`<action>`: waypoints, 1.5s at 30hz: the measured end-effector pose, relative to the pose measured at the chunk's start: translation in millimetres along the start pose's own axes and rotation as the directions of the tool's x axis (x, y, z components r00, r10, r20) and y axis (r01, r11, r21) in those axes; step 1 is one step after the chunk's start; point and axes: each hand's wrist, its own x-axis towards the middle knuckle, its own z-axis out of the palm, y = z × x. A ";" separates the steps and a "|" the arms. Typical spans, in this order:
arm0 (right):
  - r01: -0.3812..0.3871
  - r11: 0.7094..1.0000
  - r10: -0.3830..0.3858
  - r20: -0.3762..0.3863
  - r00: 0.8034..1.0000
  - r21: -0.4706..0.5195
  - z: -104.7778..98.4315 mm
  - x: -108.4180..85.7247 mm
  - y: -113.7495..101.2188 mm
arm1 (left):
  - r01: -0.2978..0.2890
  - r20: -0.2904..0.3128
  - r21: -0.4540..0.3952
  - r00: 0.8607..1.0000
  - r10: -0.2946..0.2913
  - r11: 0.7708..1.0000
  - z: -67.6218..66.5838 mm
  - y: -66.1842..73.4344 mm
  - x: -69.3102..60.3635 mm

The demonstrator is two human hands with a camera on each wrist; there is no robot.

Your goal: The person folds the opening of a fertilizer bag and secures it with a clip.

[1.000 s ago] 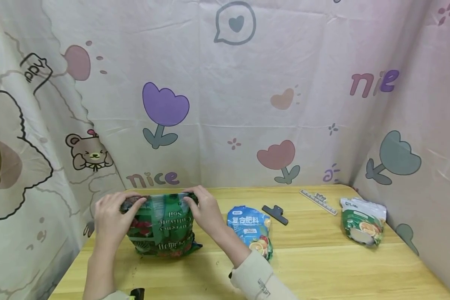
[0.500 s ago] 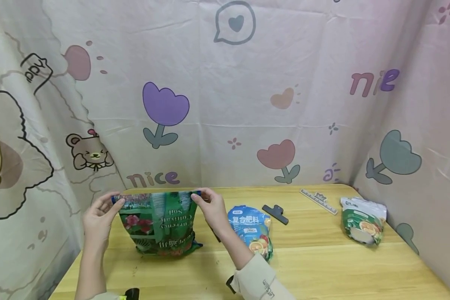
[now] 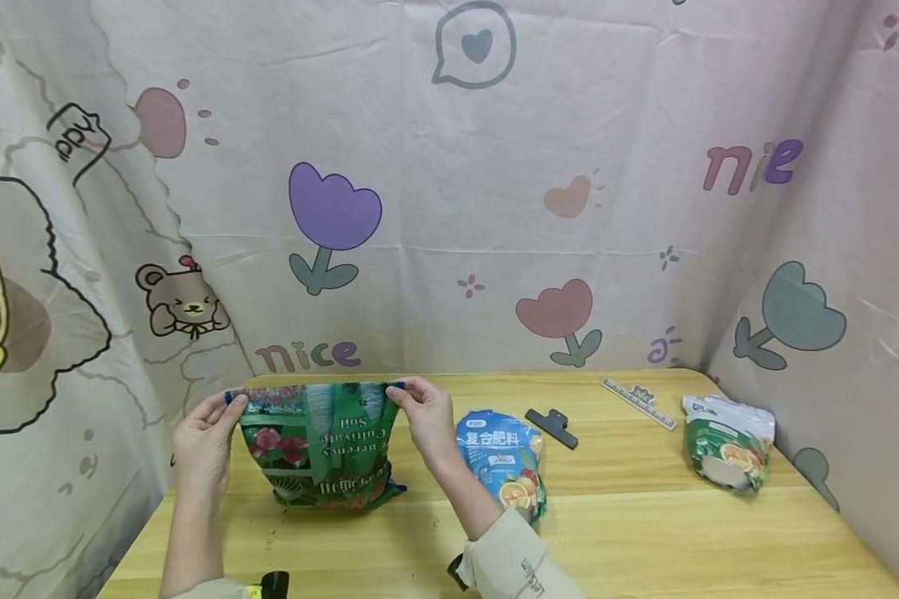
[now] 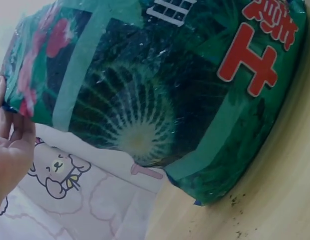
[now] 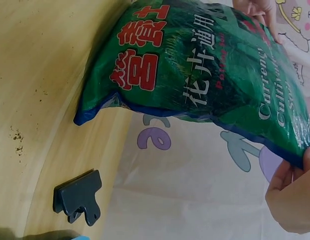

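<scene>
Green bag [image 3: 322,453] between pinching hands [image 3: 204,437] [image 3: 429,418], seemingly on table [image 3: 644,541].

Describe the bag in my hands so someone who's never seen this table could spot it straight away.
Face the yellow wood-grain table and look toward its left side. There, a left hand and a right hand pinch the upper corners of a green bag. Unlike the blue pouch and white-topped pouch further right, it carries pink flowers and upside-down English words, including "Soil".

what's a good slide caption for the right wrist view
Right hand and left hand hold the upper corners of a green soil bag on a wooden table, black clip nearby.
</scene>
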 end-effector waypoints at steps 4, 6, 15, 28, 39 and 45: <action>-0.006 1.000 0.006 -0.012 1.000 -0.006 0.4 0.4 0.7 | -0.008 -0.085 0.002 0.996 0.009 1.000 2.3 -3.3 2.2; -0.014 1.000 0.014 -0.016 1.000 -0.007 0.6 0.9 1.2 | -0.026 -0.104 -0.012 0.994 0.024 1.000 2.7 -5.6 3.5; -0.005 1.000 0.005 0.014 1.000 -0.023 -0.9 2.6 1.2 | 0.013 -0.109 0.087 0.994 -0.004 0.996 1.2 -6.8 3.7; 0.057 0.992 -0.046 0.095 0.994 -0.114 -5.2 6.2 -5.4 | -0.544 0.410 0.769 0.823 0.394 0.337 20.7 5.3 -13.5; 0.287 0.852 -0.215 0.207 0.954 -0.438 -6.4 5.0 -16.0 | -0.792 0.740 0.611 0.579 0.342 0.018 44.4 9.0 -24.4; 0.489 0.553 -0.385 0.313 0.868 -0.675 -2.1 1.9 -27.6 | -0.817 0.787 0.576 0.557 0.266 0.004 49.9 13.4 -29.7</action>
